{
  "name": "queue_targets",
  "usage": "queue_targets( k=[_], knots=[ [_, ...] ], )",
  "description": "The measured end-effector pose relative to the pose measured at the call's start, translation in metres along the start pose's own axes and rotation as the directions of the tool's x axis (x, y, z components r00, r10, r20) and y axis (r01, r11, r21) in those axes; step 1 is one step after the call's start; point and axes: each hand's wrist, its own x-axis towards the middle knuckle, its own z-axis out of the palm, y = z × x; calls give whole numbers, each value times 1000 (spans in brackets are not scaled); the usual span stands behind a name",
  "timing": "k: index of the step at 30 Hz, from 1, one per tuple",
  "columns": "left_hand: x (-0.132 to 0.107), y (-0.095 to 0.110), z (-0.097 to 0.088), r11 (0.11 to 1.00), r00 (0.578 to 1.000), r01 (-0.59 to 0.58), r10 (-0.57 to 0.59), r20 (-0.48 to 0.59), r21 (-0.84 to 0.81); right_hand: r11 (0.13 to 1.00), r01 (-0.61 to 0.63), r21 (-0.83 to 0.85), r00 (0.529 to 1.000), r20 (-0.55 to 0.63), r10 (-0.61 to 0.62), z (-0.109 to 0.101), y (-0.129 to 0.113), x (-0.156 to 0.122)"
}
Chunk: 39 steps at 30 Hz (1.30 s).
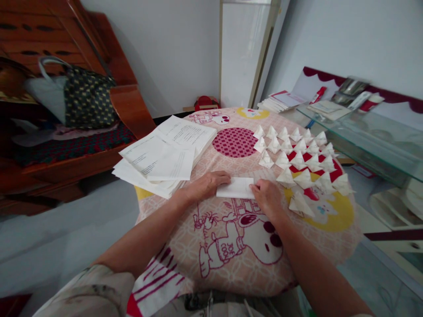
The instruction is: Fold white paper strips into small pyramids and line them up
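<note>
A small folded sheet of white paper [235,188] lies flat on the patterned tablecloth in front of me. My left hand [214,181] grips its left end, fingers closed and curled over the edge. At the opposite end my right hand [265,193] pinches the paper's right edge between thumb and fingers. Beyond my left hand rests a loose stack of printed sheets [158,154], fanned out unevenly. To the right of my right hand stand rows of folded paper pyramids [299,160], with one paper piece [301,205] set apart nearer to me.
The round table wears a pink cartoon tablecloth [185,246]. At right, a glass shelf [373,141] holds cups and papers, close to the table's edge. A wooden bench [125,105] with a dotted bag [89,97] stands at left. A white cabinet [244,53] is behind.
</note>
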Motion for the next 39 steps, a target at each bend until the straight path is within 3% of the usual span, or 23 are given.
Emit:
queue_targets(
  k=[6,11,17,21,24,27,31,39],
  knots=[
    [4,14,-12,997,996,-10,16,87,-72,1000,-2,29,1000,-9,2,2,1,2],
    [-3,29,0,999,987,-6,-1,162,44,999,-5,48,1000,3,5,3,1,3],
    [-16,32,12,990,981,-14,-14,195,139,997,23,77,1000,-22,-22,4,6,3],
    [-18,30,13,987,982,-24,-6,189,157,977,73,198,988,-151,-43,-2,11,0],
    [-18,28,15,985,982,-36,4,188,167,907,176,383,966,-246,-83,-7,7,-3],
    [-18,28,16,984,983,-44,11,181,176,818,230,527,973,-140,-184,-8,-1,-3],
    [-18,30,17,982,985,-39,6,172,187,833,182,523,965,68,-253,-1,-7,0],
    [-17,31,16,977,981,-45,4,191,208,881,183,437,966,86,-243,3,-16,-6]
  ],
)
